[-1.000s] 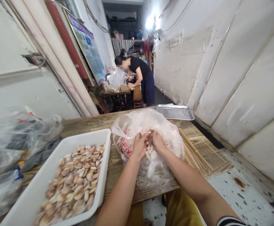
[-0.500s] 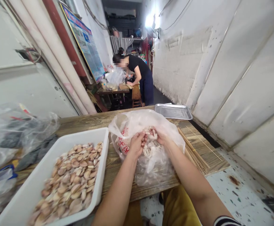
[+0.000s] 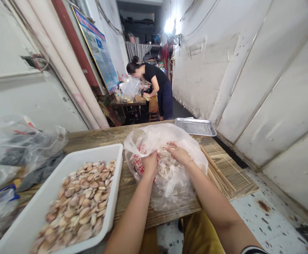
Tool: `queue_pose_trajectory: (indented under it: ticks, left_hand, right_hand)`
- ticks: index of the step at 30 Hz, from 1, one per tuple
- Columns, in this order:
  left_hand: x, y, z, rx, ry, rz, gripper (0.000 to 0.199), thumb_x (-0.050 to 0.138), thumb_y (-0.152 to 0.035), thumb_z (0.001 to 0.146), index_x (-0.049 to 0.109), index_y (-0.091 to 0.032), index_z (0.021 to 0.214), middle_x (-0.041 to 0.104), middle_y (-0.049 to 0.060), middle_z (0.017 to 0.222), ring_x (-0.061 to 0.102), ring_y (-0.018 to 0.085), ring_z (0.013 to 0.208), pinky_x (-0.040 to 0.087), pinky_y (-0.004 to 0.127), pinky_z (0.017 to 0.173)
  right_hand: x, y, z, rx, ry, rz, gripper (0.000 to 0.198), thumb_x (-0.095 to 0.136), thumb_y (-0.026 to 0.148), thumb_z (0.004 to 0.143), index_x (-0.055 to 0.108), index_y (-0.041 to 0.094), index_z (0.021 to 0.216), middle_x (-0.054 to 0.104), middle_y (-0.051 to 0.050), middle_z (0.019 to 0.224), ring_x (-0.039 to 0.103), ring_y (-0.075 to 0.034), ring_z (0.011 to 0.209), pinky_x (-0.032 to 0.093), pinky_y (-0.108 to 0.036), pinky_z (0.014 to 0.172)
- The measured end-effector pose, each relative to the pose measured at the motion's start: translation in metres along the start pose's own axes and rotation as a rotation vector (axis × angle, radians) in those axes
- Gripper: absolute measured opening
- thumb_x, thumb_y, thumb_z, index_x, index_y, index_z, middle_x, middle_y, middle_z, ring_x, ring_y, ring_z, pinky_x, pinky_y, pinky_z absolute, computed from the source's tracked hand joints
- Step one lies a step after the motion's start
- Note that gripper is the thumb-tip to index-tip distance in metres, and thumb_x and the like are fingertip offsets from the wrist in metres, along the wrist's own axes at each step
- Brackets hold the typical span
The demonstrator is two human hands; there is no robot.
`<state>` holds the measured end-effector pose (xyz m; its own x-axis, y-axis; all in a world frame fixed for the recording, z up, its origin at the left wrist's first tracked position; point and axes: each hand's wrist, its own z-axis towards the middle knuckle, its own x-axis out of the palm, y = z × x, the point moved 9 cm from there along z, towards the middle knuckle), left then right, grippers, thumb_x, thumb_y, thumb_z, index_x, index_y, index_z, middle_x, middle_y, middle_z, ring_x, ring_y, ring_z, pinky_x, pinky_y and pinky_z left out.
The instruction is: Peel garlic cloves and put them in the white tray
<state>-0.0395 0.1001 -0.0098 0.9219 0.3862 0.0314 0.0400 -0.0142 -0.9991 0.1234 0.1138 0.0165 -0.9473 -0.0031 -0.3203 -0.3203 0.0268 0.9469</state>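
A white plastic bag (image 3: 167, 131) with red lettering stands open on the wooden table, with papery garlic skins (image 3: 167, 166) inside. My left hand (image 3: 150, 163) is at the left of the bag's mouth, touching the film. Its fingers are mostly hidden behind the hand and the bag. Over the skins, my right hand (image 3: 180, 154) reaches in from the right, thumb and fingers apart, with nothing visible between them. To the left, a white tub (image 3: 118, 176) holds many unpeeled garlic cloves (image 3: 84, 197).
Bamboo skewers (image 3: 220, 173) lie in a bundle right of the bag, and a metal tray (image 3: 195, 127) sits at the table's far edge. Clear plastic bags (image 3: 37, 141) crowd the left side. Farther back, a person (image 3: 156, 79) bends over another table.
My hands were close together with fingers pinched over the skins. They have moved apart; the left now sits at the bag's side, and the right has spread its fingers.
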Motion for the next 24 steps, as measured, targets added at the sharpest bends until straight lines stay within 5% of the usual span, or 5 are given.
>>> queue_pose_trajectory:
  ticks: [4, 9, 13, 17, 24]
  left_hand:
    - [0.010, -0.024, -0.009, 0.286, 0.093, 0.440, 0.043, 0.051, -0.050, 0.073, 0.061, -0.014, 0.052, 0.053, 0.003, 0.043, 0.050, 0.013, 0.045, 0.031, 0.025, 0.048]
    - [0.022, -0.033, -0.018, 0.334, 0.238, 0.306, 0.043, 0.039, -0.051, 0.082, 0.063, -0.016, 0.089, 0.060, 0.000, 0.057, 0.051, 0.011, 0.049, 0.035, 0.021, 0.050]
    - [0.024, -0.035, -0.018, 0.399, 0.282, 0.415, 0.050, 0.027, -0.048, 0.087, 0.058, -0.016, 0.065, 0.052, -0.001, 0.049, 0.049, 0.011, 0.050, 0.033, 0.022, 0.052]
    - [0.024, -0.043, -0.020, 0.516, 0.315, 0.435, 0.044, 0.027, -0.044, 0.088, 0.052, -0.017, 0.065, 0.049, -0.002, 0.054, 0.046, 0.011, 0.054, 0.033, 0.022, 0.054]
    - [0.024, -0.041, -0.023, 0.515, 0.295, 0.409, 0.041, 0.029, -0.043, 0.088, 0.051, -0.017, 0.065, 0.050, -0.001, 0.056, 0.045, 0.011, 0.055, 0.032, 0.022, 0.055]
  right_hand:
    - [-0.001, 0.004, 0.001, 0.003, 0.011, 0.200, 0.034, 0.057, 0.050, 0.069, 0.059, 0.020, 0.086, 0.039, 0.008, 0.044, 0.032, -0.006, 0.039, 0.022, -0.019, 0.039]
    - [0.011, 0.003, 0.000, -0.029, 0.062, 0.287, 0.041, 0.059, 0.050, 0.068, 0.063, 0.018, 0.093, 0.042, 0.007, 0.044, 0.034, -0.006, 0.040, 0.023, -0.019, 0.040]
    - [0.020, 0.007, -0.004, -0.102, 0.118, 0.243, 0.037, 0.059, 0.047, 0.070, 0.063, 0.017, 0.091, 0.045, 0.007, 0.044, 0.037, -0.006, 0.039, 0.027, -0.018, 0.041]
    - [0.027, 0.010, -0.010, -0.102, 0.178, 0.258, 0.029, 0.058, 0.047, 0.070, 0.053, 0.019, 0.076, 0.046, 0.008, 0.043, 0.038, -0.005, 0.036, 0.026, -0.017, 0.037]
    - [0.031, 0.006, -0.016, 0.018, 0.029, 0.465, 0.028, 0.058, 0.042, 0.067, 0.044, 0.018, 0.061, 0.045, 0.007, 0.040, 0.037, -0.005, 0.030, 0.022, -0.017, 0.031]
